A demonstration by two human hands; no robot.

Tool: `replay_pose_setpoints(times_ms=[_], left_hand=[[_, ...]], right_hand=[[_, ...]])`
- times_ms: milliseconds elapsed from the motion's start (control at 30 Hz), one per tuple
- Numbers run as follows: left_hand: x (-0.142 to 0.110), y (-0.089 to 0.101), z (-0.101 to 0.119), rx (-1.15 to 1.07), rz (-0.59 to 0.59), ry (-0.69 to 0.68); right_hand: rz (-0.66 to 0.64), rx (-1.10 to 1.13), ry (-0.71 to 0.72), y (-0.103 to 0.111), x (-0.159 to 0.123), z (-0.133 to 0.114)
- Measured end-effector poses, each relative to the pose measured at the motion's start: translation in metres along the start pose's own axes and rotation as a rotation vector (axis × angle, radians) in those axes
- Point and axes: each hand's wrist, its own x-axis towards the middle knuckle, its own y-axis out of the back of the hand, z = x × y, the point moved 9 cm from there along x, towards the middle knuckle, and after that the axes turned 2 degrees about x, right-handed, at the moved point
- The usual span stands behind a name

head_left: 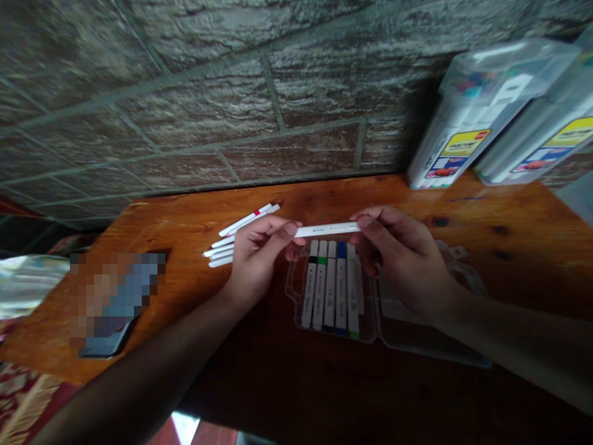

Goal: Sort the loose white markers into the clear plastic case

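A white marker (328, 230) is held level between my two hands, above the near part of a wooden table. My left hand (259, 250) pinches its left end and my right hand (403, 247) its right end; both tips are hidden by fingers. Just below lies an open clear plastic case (370, 330), with several white markers (328, 287) in a row in its left half, some banded black, green or blue. Beyond my left hand, several more white markers (245, 220) lie loose, one with a red band.
Two clear cases of markers (456, 133) with yellow labels (572, 133) stand at the back right against the stone-patterned wall (241, 93). A phone (109, 340), partly blurred out, lies on the wooden table (185, 216) at left. Patterned fabric shows past the left edge.
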Motion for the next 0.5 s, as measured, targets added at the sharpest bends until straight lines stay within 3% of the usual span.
replay_pose_setpoints(times_ms=[167,500], left_hand=[[-0.0007,-0.0022,-0.0021,0.018,-0.02,0.028],[-0.0026,-0.0038,0.0045,0.053,-0.014,-0.057]], right_hand=[[-0.004,-0.001,0.024,0.0004,-0.0009,-0.0006],[0.018,-0.008,-0.023,0.0029,0.0021,0.002]])
